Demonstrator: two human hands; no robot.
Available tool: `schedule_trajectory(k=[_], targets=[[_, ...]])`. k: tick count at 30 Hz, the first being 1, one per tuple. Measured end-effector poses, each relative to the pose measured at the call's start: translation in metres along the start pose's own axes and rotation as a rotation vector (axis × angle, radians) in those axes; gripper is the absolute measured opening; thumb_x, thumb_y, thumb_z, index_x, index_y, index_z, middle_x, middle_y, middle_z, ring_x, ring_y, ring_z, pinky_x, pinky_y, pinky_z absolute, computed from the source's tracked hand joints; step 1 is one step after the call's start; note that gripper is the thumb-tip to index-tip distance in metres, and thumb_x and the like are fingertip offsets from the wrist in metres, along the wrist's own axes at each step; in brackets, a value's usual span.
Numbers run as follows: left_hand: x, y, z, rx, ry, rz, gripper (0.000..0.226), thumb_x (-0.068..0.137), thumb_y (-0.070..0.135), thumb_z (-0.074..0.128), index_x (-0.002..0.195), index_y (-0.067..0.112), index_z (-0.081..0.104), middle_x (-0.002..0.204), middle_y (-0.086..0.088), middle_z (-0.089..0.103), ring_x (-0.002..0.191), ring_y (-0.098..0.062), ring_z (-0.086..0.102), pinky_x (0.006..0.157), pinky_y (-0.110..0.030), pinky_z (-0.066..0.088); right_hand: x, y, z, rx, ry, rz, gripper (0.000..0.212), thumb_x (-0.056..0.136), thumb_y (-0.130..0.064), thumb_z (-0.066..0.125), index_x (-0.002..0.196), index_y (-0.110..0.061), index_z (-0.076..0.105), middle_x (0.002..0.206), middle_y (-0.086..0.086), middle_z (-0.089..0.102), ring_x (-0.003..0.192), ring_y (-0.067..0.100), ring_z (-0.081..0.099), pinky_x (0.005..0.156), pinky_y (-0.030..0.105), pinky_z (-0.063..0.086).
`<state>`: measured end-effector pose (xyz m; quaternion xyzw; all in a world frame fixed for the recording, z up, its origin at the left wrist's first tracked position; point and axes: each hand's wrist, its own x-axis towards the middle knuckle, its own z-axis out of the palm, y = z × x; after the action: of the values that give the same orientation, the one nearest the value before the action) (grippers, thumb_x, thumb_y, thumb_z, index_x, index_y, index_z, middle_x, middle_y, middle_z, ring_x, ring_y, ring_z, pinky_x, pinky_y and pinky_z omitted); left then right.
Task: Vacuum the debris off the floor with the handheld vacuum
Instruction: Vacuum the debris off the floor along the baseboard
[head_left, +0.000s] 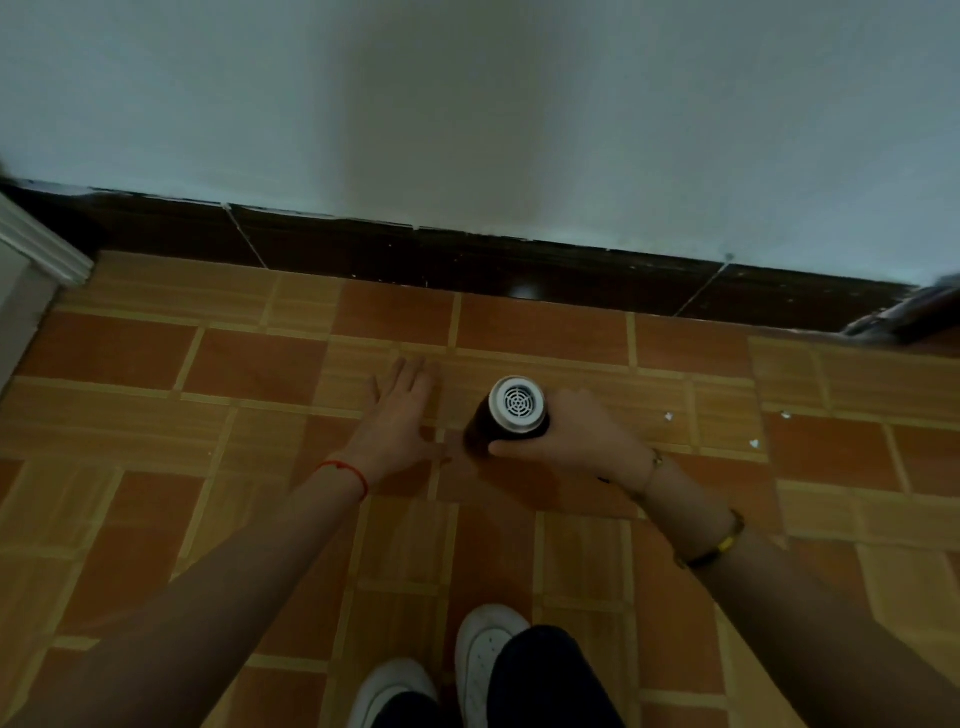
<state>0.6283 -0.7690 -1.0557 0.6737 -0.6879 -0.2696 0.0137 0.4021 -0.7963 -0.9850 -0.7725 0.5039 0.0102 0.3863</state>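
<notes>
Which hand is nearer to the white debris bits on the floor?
Right. The right hand, gripping the handheld vacuum, is just left of the white debris bits. The left hand is farther left, on the far side of the vacuum from them.

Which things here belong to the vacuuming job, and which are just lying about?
Job: handheld vacuum, gripped by the right hand; white debris bits on the tiled floor, right of the vacuum; left hand, spread open, holding nothing.
Bystanders: white shoes; dark skirting; white door trim at left; blurred dark object at the right edge.
</notes>
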Motion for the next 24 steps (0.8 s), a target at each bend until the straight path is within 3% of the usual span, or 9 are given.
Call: schedule_trajectory(k=[4,8,13,15,19,21,24], targets=[[0.005,0.011,0.0,0.01,0.012,-0.019,0.094,0.085,0.03,0.073,0.157,0.016,0.013,0.166,-0.01,0.008,0.154,-0.03,-0.001,0.122,-0.058,0.002,-0.015,0.01,0.008,0.051,0.18,0.073,0.057,0.073,-0.06,0.07,0.115,-0.022,0.065,0.105,-0.003,0.072,0.099,0.012,0.065,0.085,0.03,0.055],[0.01,0.033,0.006,0.061,0.051,0.073,0.077,0.094,0.041,0.056,0.156,0.02,0.017,0.167,-0.005,0.006,0.154,-0.026,-0.001,0.119,-0.063,-0.005,-0.037,0.031,0.0,0.167,0.359,0.159,0.056,0.075,-0.051,0.075,0.12,-0.019,0.063,0.108,-0.002,0.072,0.096,0.007,0.065,0.068,0.008,0.045],[0.017,0.069,0.027,0.178,0.008,0.211,0.097,0.083,0.077,0.043,0.158,0.027,0.007,0.167,0.004,-0.012,0.152,-0.024,-0.019,0.109,-0.066,-0.02,-0.066,0.071,-0.01,0.272,0.541,0.348,0.049,0.074,-0.05,0.075,0.112,-0.02,0.066,0.101,-0.001,0.072,0.093,0.014,0.067,0.074,0.03,0.055],[0.019,0.086,0.036,0.233,-0.018,0.27,0.104,0.079,0.085,0.038,0.158,0.031,-0.003,0.165,0.006,-0.019,0.149,-0.024,-0.026,0.106,-0.067,-0.025,-0.077,0.089,-0.016,0.324,0.597,0.433,0.049,0.073,-0.052,0.075,0.108,-0.019,0.067,0.095,-0.001,0.072,0.089,0.015,0.067,0.067,0.027,0.052],[0.025,0.115,0.051,0.261,-0.086,0.346,0.114,0.075,0.089,0.036,0.155,0.029,-0.019,0.162,0.006,-0.03,0.147,-0.026,-0.031,0.108,-0.073,-0.02,-0.096,0.122,-0.03,0.323,0.721,0.572,0.049,0.071,-0.057,0.075,0.095,-0.014,0.069,0.081,0.003,0.072,0.077,0.018,0.068,0.058,0.024,0.048],[0.03,0.125,0.058,0.274,-0.098,0.359,0.119,0.074,0.09,0.037,0.154,0.025,-0.022,0.161,0.005,-0.032,0.146,-0.026,-0.034,0.107,-0.074,-0.019,-0.1,0.135,-0.037,0.327,0.736,0.613,0.05,0.069,-0.06,0.073,0.087,-0.013,0.069,0.075,0.005,0.071,0.072,0.021,0.069,0.059,0.027,0.051],[0.038,0.136,0.067,0.292,-0.116,0.36,0.125,0.072,0.089,0.042,0.153,0.023,-0.024,0.16,0.002,-0.033,0.145,-0.027,-0.035,0.108,-0.074,-0.017,-0.1,0.144,-0.045,0.323,0.679,0.608,0.044,0.072,-0.057,0.073,0.084,-0.014,0.067,0.074,0.004,0.071,0.063,0.014,0.065,0.056,0.02,0.046]])
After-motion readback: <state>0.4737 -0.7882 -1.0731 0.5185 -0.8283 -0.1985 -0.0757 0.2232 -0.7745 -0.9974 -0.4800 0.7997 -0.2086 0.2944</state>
